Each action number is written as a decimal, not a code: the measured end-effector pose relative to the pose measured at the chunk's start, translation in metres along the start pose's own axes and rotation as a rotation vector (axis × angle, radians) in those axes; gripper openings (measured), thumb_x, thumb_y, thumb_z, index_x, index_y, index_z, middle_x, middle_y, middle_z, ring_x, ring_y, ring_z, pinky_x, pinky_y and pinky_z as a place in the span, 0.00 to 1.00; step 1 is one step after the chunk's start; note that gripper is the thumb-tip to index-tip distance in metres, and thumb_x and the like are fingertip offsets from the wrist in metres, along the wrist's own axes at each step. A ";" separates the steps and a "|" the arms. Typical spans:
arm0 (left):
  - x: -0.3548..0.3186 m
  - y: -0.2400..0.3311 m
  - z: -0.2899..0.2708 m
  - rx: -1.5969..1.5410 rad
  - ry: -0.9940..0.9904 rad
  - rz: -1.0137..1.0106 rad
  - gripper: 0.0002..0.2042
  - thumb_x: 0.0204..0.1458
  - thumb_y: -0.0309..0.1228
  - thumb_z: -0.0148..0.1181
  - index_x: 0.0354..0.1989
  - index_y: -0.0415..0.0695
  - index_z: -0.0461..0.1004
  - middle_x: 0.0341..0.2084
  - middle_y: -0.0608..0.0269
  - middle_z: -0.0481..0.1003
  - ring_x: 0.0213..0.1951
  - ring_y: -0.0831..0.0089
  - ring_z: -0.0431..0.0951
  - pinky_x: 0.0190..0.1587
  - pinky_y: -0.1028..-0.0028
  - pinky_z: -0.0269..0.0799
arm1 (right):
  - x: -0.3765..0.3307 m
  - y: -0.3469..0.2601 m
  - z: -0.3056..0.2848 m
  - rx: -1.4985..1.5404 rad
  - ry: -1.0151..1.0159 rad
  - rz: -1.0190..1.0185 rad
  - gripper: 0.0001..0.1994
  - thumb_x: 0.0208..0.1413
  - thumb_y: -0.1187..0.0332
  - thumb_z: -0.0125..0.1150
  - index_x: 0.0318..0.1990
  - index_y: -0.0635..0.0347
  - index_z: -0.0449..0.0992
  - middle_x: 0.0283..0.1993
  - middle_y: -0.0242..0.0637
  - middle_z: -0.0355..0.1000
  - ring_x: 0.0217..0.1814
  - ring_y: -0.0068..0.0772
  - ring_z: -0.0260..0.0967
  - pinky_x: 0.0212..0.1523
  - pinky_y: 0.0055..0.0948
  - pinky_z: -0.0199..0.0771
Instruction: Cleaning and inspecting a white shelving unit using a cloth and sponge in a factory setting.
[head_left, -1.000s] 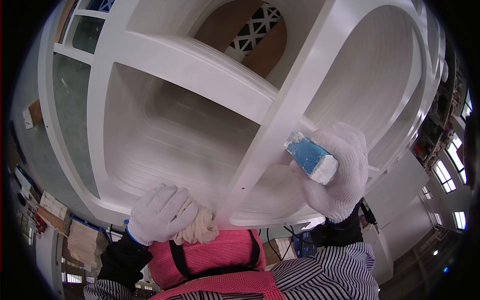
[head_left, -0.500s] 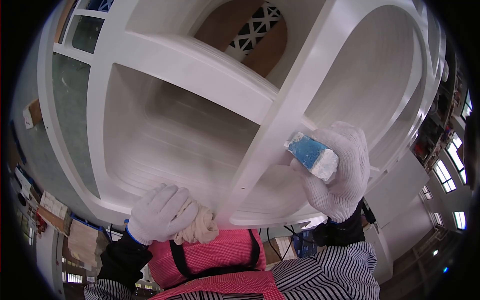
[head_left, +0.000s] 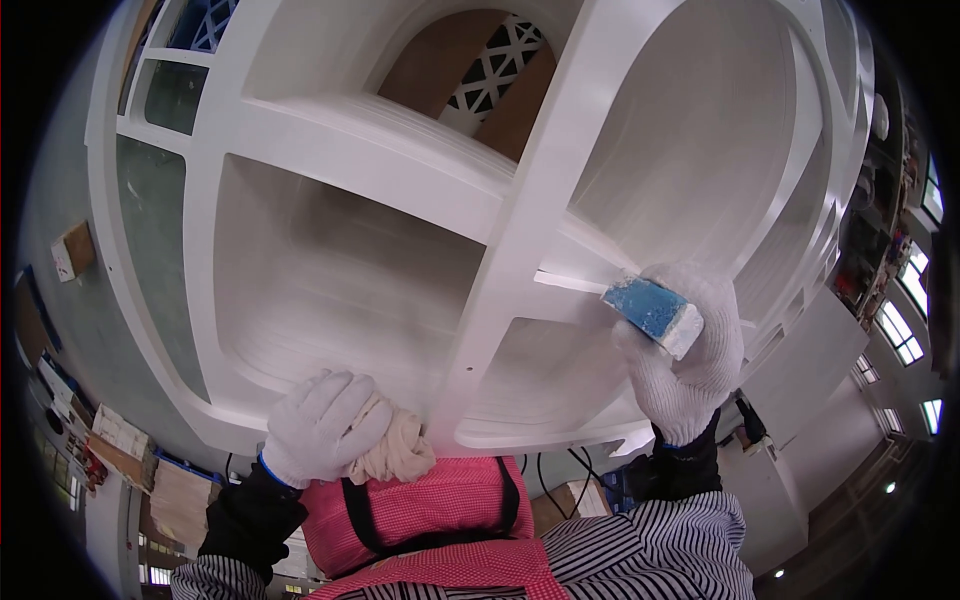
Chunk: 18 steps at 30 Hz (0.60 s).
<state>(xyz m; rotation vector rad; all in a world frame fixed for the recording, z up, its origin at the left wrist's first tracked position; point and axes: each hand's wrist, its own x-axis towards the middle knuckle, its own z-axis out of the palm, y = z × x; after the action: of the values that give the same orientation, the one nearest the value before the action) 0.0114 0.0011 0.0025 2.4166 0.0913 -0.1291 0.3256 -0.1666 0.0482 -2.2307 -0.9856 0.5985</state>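
A large white moulded panel (head_left: pixel 500 270) with several deep recesses and openings fills the space ahead of me. My right hand (head_left: pixel 712 330), in a white knit glove, is closed around a dusty blue sanding block (head_left: pixel 648 305) with whitened ends. The block lies at a cross rib right of the long middle rib; whether it touches the surface I cannot tell. Also gloved, my left hand (head_left: pixel 322 428) rests at the panel's near edge with its fingers curled over a crumpled cream cloth (head_left: pixel 400 440).
A pink checked apron (head_left: pixel 440 500) with a black strap is close below the near edge. Black cables (head_left: pixel 562 488) hang beyond it. On the floor at left lies a small box-like block (head_left: pixel 74 250). Boards (head_left: pixel 180 490) stand at lower left, and cluttered shelves (head_left: pixel 880 240) line the right.
My right hand has shifted slightly right along the cross rib with the sanding block, uncovering a bright edge there. The view has moved a little. My left hand stays on the cloth.
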 end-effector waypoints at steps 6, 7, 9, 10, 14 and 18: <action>0.002 0.002 0.001 -0.003 0.010 -0.022 0.21 0.32 0.39 0.59 0.38 0.46 0.78 0.39 0.56 0.77 0.39 0.57 0.79 0.38 0.63 0.78 | 0.016 -0.006 0.012 0.010 -0.129 -0.054 0.19 0.40 0.70 0.78 0.43 0.54 0.80 0.41 0.34 0.78 0.41 0.36 0.73 0.47 0.36 0.71; 0.002 0.002 0.002 -0.012 0.011 -0.030 0.20 0.32 0.38 0.59 0.38 0.46 0.77 0.39 0.56 0.77 0.39 0.58 0.79 0.38 0.63 0.78 | 0.019 -0.006 0.015 -0.002 -0.162 -0.063 0.19 0.41 0.69 0.77 0.43 0.53 0.80 0.41 0.33 0.78 0.41 0.36 0.73 0.46 0.36 0.70; 0.001 0.002 0.001 -0.019 0.012 -0.043 0.20 0.32 0.38 0.60 0.38 0.46 0.77 0.39 0.57 0.77 0.39 0.58 0.79 0.38 0.63 0.78 | 0.025 -0.006 0.019 -0.006 -0.181 -0.087 0.19 0.41 0.69 0.78 0.44 0.53 0.80 0.41 0.33 0.78 0.41 0.36 0.73 0.46 0.36 0.70; 0.001 0.002 -0.001 -0.010 0.012 -0.036 0.20 0.32 0.37 0.60 0.38 0.46 0.77 0.39 0.57 0.77 0.39 0.58 0.79 0.38 0.63 0.78 | 0.028 -0.007 0.021 -0.013 -0.198 -0.113 0.20 0.40 0.69 0.78 0.44 0.52 0.80 0.40 0.33 0.77 0.41 0.36 0.73 0.46 0.36 0.70; -0.001 0.001 -0.002 -0.005 0.005 -0.031 0.19 0.34 0.37 0.60 0.39 0.47 0.77 0.39 0.58 0.77 0.39 0.58 0.79 0.39 0.64 0.78 | 0.030 -0.004 0.030 -0.019 -0.172 -0.136 0.20 0.41 0.68 0.78 0.44 0.53 0.80 0.40 0.33 0.77 0.41 0.36 0.73 0.46 0.36 0.70; -0.004 0.000 0.000 -0.013 0.012 -0.034 0.19 0.34 0.38 0.61 0.39 0.47 0.77 0.40 0.58 0.77 0.40 0.59 0.79 0.39 0.64 0.78 | 0.027 -0.006 0.023 0.010 -0.122 -0.032 0.19 0.42 0.67 0.78 0.44 0.53 0.80 0.40 0.33 0.77 0.42 0.37 0.73 0.46 0.35 0.70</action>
<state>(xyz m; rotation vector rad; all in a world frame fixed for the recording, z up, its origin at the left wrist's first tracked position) 0.0072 0.0010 0.0025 2.4037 0.1386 -0.1289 0.3251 -0.1348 0.0322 -2.1865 -1.0743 0.7309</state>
